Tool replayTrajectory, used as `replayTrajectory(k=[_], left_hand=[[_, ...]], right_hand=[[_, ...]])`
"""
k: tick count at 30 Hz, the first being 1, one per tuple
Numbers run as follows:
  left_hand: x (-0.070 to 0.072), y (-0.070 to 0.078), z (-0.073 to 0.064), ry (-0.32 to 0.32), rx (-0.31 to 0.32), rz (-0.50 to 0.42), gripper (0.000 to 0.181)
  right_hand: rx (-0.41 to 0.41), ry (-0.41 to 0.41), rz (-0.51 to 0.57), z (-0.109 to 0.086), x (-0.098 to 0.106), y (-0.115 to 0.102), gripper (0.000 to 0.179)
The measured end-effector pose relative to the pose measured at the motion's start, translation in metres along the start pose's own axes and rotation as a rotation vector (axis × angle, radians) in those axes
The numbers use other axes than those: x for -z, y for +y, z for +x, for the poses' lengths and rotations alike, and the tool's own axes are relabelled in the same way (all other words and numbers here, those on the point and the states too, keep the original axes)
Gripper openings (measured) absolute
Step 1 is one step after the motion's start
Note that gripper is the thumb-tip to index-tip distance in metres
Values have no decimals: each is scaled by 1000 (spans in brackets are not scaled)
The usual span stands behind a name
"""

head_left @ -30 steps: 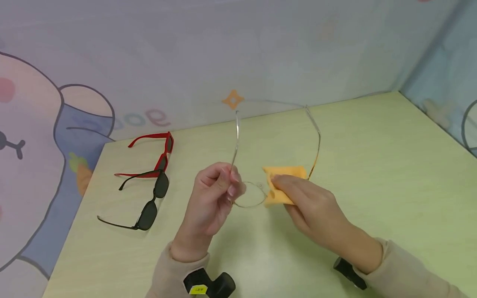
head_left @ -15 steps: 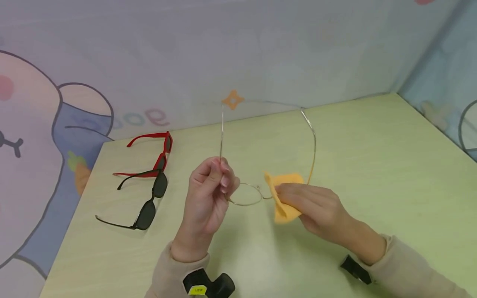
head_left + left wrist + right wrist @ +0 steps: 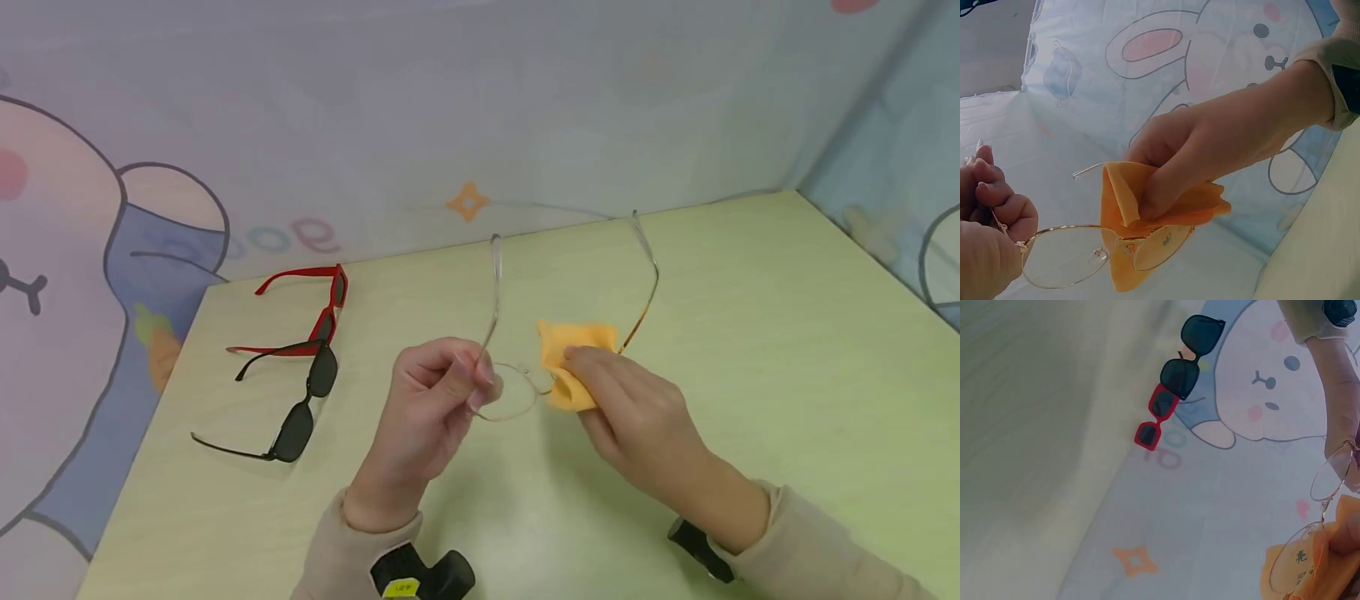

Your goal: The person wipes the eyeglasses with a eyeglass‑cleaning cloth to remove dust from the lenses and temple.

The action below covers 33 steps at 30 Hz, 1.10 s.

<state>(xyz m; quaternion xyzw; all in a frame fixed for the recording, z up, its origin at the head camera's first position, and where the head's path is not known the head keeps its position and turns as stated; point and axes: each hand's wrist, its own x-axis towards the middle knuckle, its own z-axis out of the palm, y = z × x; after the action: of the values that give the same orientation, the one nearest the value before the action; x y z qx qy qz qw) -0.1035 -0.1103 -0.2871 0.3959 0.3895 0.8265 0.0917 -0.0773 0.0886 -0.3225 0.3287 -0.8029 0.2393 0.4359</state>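
Note:
My left hand (image 3: 427,408) pinches one temple arm of a pair of thin gold-rimmed eyeglasses (image 3: 1066,287) near its hinge. The glasses are held above the table, both arms unfolded and pointing away from me. In my right hand (image 3: 645,417) is a yellow cleaning cloth (image 3: 577,367), folded round the right-hand lens and gripped between thumb and fingers. The other lens is bare in the left wrist view. Dark printed characters show on the cloth (image 3: 1310,565) in the right wrist view.
At the table's left side lie red-framed sunglasses (image 3: 324,325) and, nearer me, black sunglasses (image 3: 300,425), their frames touching or overlapping. A printed fabric backdrop (image 3: 600,100) rises behind the pale table (image 3: 787,350). Each wrist wears a black camera.
The glasses tilted left and back right as both hands shifted slightly. The cloth swung downward over the right-hand lens, then back up. Both sunglasses stayed put.

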Motion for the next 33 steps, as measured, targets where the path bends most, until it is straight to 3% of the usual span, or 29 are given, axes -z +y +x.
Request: replayTrajectory(k=[4, 11, 14, 19, 22, 24, 27, 33], left_hand=[[0, 0, 1, -35, -10, 17, 17], [0, 1, 4, 41, -27, -33, 16], [0, 1, 4, 83, -35, -75, 15], [2, 1, 4, 134, -36, -99, 14], [2, 2, 3, 146, -28, -90, 15], [1, 1, 2, 147, -20, -88, 15], [0, 0, 1, 138, 2, -68, 15], [-3, -3, 0, 69, 21, 63, 15]], right_hand=[[-46, -29, 22, 4, 0, -4, 33], [-20, 34, 138, -3, -5, 2, 33], [50, 102, 197, -10, -9, 9, 33], [256, 241, 279, -18, -19, 19, 33], [354, 254, 246, -15, -20, 20, 29], [369, 217, 185, -12, -17, 19, 27], [311, 126, 81, -10, -11, 14, 25], [8, -113, -2, -9, -2, 4, 32]])
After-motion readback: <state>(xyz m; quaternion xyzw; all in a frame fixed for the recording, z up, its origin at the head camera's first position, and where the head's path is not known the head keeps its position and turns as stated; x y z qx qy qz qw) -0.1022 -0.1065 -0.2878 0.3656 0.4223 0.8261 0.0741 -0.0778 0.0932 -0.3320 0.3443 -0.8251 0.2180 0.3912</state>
